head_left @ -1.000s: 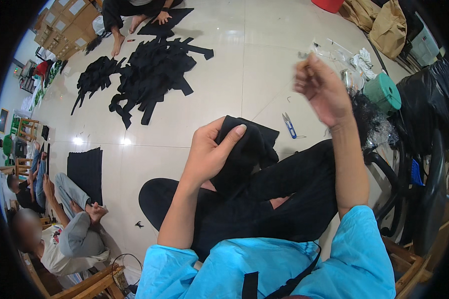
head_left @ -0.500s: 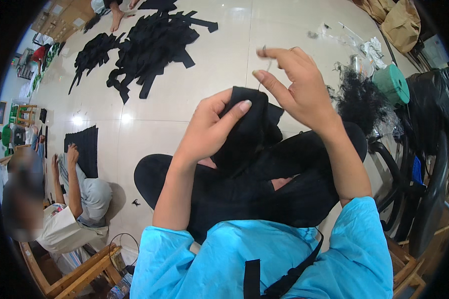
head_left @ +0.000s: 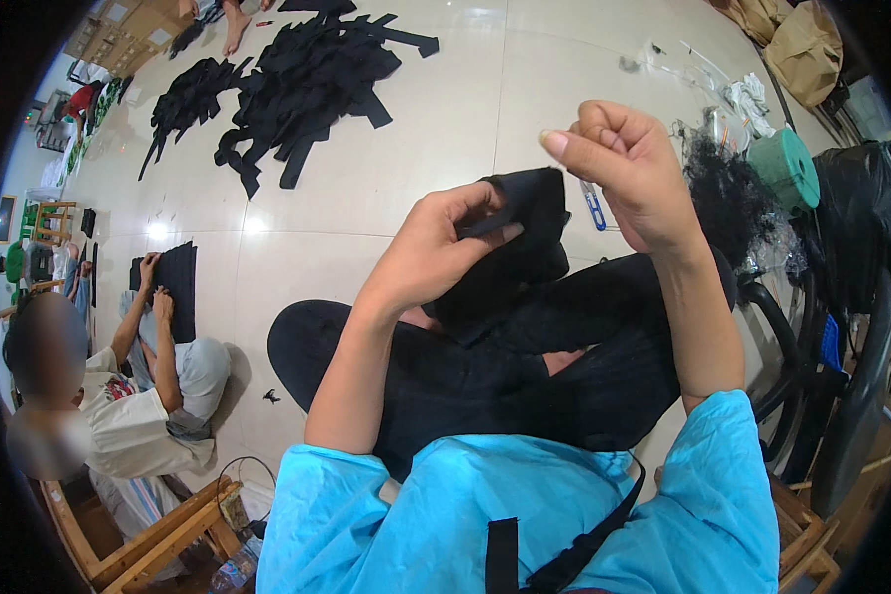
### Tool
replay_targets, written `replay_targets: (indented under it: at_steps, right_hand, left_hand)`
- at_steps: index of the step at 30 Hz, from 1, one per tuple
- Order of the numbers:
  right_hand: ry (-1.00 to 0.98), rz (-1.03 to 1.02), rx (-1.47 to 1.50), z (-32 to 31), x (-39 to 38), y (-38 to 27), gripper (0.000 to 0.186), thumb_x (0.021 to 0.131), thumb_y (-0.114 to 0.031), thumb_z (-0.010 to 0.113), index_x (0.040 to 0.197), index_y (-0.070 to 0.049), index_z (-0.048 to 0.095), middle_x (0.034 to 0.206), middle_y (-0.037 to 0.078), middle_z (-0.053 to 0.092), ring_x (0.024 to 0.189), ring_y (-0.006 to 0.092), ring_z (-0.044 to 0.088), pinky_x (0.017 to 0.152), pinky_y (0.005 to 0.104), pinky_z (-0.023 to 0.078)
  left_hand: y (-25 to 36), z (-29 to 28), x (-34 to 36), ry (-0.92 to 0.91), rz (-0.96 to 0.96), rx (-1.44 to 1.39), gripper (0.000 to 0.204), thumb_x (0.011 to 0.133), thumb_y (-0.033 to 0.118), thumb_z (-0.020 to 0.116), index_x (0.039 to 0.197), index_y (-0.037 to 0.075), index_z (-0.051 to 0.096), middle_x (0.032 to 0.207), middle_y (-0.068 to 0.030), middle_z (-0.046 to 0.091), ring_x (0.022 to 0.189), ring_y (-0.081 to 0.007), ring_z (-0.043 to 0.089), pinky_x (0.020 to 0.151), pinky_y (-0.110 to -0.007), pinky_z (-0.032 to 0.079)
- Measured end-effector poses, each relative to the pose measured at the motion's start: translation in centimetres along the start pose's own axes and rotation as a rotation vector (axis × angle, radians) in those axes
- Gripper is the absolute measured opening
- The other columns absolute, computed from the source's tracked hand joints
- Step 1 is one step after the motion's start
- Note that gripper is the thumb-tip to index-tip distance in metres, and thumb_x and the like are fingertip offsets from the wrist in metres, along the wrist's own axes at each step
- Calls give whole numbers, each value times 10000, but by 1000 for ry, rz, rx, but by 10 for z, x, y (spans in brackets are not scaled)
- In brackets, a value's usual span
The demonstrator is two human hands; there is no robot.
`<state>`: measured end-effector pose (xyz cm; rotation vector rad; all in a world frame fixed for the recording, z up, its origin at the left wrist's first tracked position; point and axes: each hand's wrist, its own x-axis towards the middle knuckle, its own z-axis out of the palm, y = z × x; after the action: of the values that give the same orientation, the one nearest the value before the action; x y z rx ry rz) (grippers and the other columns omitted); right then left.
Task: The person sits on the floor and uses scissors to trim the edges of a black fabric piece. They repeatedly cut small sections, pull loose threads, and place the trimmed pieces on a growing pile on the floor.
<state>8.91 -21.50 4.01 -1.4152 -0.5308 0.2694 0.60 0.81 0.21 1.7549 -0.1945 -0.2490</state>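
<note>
Sat cross-legged on a pale tiled floor (head_left: 445,139), in black trousers (head_left: 525,406) and a blue shirt (head_left: 525,495). Pinched a folded black cloth (head_left: 530,213) in the left grip (head_left: 441,238), with the thumb on the near face and the fingers tucked behind the edge. Held that cloth up over the lap, between the knees. Held the right grip (head_left: 629,168) just above and to the right of the cloth, apart from it, with fingers curled in and thumb pointing left; could not tell whether spread slightly or pressed together on something small. Had blue-handled snips (head_left: 593,208) lying near the right grip, tangled black fibre (head_left: 720,178) and a green spool (head_left: 787,170) farther right. Had a heap of black strips (head_left: 317,94) ahead, and a co-worker (head_left: 139,431) over a black panel (head_left: 180,282) at far left.
</note>
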Motion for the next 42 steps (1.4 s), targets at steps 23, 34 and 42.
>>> replay_targets:
  at_steps: [23,34,42]
  right_hand:
    - [511,31,694,-212,20,-24,165,990,-18,665,858,-38,568,725,-11,410,652,134,381,693,307,387]
    - [373,54,189,-233,24,21,227,1047,-228,665,1134,-20,690,1091,61,675,899,191,616,928,417,569]
    - [277,999,-711,-357,-46,106,192,1005,-183,726,1097,-14,712,856,31,735,757,107,686,671,242,550]
  left_hand:
    - [8,-43,-16,-389,-292,-54,302,904,254,848,916,-23,728,619,23,628,422,-42,520,382,-177,355]
    - [6,-51,-16,-56,-209,-119,285,966,230,780,1023,-41,713,776,-57,722,550,-130,682,491,-206,538]
    - [-3,-44,-1,103,-147,-312,237,1021,166,714,1131,-44,702,1007,-81,773,860,-127,713,824,-272,557]
